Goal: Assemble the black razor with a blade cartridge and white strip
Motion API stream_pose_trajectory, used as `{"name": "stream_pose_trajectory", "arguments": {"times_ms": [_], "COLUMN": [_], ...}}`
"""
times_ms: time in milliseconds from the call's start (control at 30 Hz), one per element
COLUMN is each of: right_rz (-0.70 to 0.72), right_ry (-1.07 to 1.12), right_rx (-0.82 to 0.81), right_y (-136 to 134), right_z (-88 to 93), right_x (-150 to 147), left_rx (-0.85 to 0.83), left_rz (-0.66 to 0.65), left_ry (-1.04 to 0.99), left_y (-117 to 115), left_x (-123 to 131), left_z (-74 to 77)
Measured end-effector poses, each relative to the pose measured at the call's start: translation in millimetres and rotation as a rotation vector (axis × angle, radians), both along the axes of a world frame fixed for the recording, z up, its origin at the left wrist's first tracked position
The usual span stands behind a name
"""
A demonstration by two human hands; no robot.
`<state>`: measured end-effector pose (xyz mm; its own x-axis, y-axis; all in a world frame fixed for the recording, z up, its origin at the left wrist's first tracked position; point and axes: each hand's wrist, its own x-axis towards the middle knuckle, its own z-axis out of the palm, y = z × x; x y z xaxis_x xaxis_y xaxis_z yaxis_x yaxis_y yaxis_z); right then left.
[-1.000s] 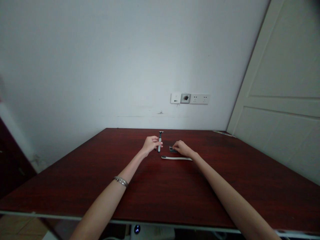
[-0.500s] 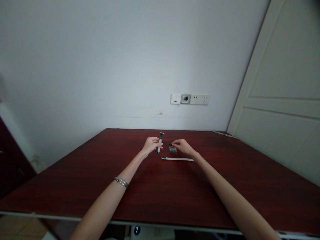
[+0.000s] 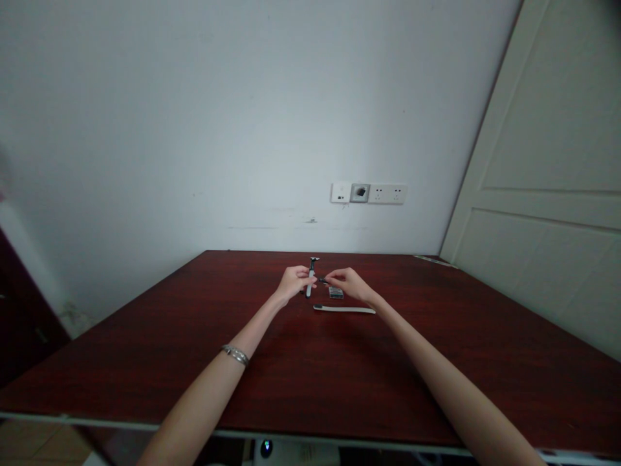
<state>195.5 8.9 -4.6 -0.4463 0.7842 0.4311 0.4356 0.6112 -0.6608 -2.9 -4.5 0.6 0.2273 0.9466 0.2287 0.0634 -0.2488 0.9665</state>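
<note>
- Fingers, L hand: thumb + fingertips pinching pale handle of razor-like tool, approx. upright over table, dark head up.
- R hand: fingertips pinching small dark piece, just beside tool; contact w/ it unclear.
- Clear case: on table nr R hand. Pale strip, dark-ended: on table, nearer camera.
- Handling (judged): tool prob. light, stiff, maybe slippery; grip mid-handle, clear of head. Dark piece prob. light, stiff, easily dropped; hold by edges.

Both arms extend forward and converge; the left hand and right hand face each other, each in a pinch grip.
</note>
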Motion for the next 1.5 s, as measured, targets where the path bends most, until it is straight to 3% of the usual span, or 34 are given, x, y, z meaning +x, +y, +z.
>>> {"name": "stream_pose_trajectory", "arguments": {"times_ms": [467, 900, 1500], "right_rz": [0.012, -0.001, -0.083], "right_ry": [0.067, 0.202, 0.269], "right_rx": [0.031, -0.111, -0.087], "right_y": [-6, -11, -6], "right_z": [1.0, 8.1, 7.2], "right_x": [-10, -8, -6], "left_rx": [0.016, 0.021, 0.064], "left_rz": [-0.033, 0.035, 0.082], "left_ry": [-0.03, -0.157, -0.206], "left_y": [5, 4, 7], "left_x": [1, 1, -4], "left_z": [-4.9, -2.1, -0.4]}}
